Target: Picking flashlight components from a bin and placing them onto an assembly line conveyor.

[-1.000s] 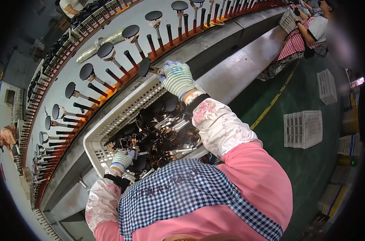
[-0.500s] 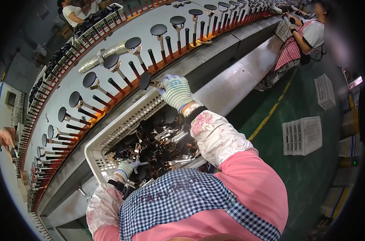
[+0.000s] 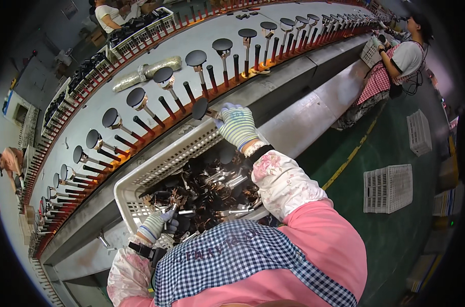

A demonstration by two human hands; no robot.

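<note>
My right hand [image 3: 237,124], in a striped knit glove, is closed on the metal end of a black disc-topped part [image 3: 200,108]. It holds the part over the far rim of a white plastic basket [image 3: 124,192], near the row of upright rods. My left hand [image 3: 154,225], also gloved, is inside the basket's near left corner. Its fingers are curled beside copper-coloured pieces, and what they grip is partly hidden. Loose metal parts [image 3: 219,179] with black discs and copper-coloured prongs fill the basket.
Beyond the basket curves a conveyor [image 3: 94,125] edged with red-and-black rods, several carrying disc-topped parts. A wrapped tube [image 3: 147,73] lies on the grey surface. At right stands a co-worker in a red checked apron [image 3: 371,84]; white crates [image 3: 388,188] sit on the green floor.
The view has shifted, so most things appear slightly right and lower. My right hand still holds the disc-topped part by the rim. My left hand's fingers have shifted slightly among the parts.
</note>
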